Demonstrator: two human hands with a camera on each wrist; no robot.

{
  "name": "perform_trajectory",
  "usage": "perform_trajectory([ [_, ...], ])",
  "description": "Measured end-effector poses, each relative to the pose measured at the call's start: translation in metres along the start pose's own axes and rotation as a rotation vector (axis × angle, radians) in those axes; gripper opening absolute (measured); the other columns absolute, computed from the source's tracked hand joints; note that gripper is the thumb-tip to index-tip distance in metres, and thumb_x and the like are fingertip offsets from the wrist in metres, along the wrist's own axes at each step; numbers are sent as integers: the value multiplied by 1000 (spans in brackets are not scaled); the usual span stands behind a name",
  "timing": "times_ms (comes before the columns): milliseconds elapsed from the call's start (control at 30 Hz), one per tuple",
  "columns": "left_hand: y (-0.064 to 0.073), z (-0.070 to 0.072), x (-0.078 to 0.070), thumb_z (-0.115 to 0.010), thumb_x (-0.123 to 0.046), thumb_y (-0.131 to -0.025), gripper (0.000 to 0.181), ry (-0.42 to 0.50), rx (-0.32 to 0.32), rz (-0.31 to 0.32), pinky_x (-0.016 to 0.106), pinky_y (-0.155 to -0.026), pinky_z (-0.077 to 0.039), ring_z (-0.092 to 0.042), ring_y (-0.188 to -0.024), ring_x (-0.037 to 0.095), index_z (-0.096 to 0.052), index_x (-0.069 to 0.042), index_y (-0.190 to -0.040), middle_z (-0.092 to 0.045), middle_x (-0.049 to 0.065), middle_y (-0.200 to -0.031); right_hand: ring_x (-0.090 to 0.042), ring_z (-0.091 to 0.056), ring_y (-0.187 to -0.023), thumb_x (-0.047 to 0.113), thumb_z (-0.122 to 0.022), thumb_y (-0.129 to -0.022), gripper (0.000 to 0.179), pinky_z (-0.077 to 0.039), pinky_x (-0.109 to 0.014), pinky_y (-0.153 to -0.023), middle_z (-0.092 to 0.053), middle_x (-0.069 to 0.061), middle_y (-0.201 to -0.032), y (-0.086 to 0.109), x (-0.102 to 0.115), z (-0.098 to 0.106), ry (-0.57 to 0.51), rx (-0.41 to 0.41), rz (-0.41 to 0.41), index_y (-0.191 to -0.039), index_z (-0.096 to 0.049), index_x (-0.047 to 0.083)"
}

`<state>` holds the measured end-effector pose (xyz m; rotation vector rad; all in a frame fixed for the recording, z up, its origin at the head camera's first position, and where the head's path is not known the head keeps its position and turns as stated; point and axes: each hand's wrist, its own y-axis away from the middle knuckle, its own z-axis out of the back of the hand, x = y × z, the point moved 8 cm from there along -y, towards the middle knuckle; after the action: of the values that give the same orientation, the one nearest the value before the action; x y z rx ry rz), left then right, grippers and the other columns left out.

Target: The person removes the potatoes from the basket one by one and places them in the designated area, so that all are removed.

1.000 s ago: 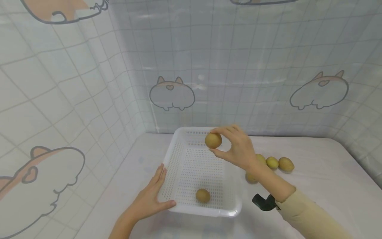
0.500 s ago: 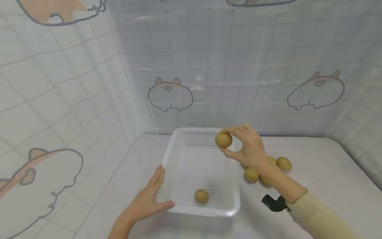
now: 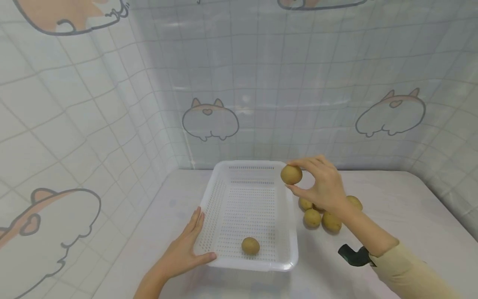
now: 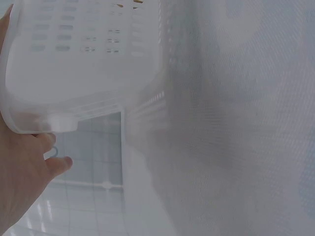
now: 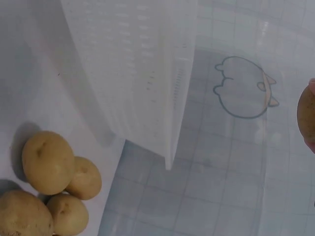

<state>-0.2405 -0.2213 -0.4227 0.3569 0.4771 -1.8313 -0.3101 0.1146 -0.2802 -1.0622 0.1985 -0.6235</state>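
A white perforated plastic basket [image 3: 248,207] occupies the middle of the table in the head view. One potato [image 3: 250,246] lies inside near its front end. My left hand [image 3: 184,251] rests at the basket's front left corner, fingers stretched along the side and thumb laid over the front rim. Above the basket's far right corner, my right hand [image 3: 323,185] pinches another potato [image 3: 291,175] between thumb and fingers. The same held potato [image 5: 307,115] is cut off at the right edge of the right wrist view.
Right of the basket sits a group of several potatoes [image 3: 331,223], partly hidden behind my right forearm. A dark green strap piece [image 3: 354,255] sticks out at the right wrist. A tiled-pattern curtain with cartoon animals [image 3: 210,120] encloses the table at back and sides.
My right hand has moved right with its potato, from over the basket's inside to its far right corner. More of the potato group shows now. The left hand stays on the basket.
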Motion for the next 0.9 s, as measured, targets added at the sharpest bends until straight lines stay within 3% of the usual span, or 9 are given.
perform_trajectory([
  [533, 0, 0, -1, -76, -54, -74, 111, -11, -14, -2, 63, -99, -36, -19, -141, 40, -18, 3, -151, -5, 17, -160, -20, -56, -85, 45, -73, -75, 47, -42, -27, -72, -72, -1, -103, 15, -18, 18, 48, 11, -10, -111, -71, 14],
  [900, -1, 1, -1, -76, -53, -75, 111, -4, -11, -14, 62, -101, -35, -17, -142, 41, -17, 3, -151, -3, 15, -160, -22, -56, -87, 56, -60, -82, 51, -40, -32, -72, -71, -3, -103, 32, -32, 38, 110, 5, -31, -111, -71, 15],
])
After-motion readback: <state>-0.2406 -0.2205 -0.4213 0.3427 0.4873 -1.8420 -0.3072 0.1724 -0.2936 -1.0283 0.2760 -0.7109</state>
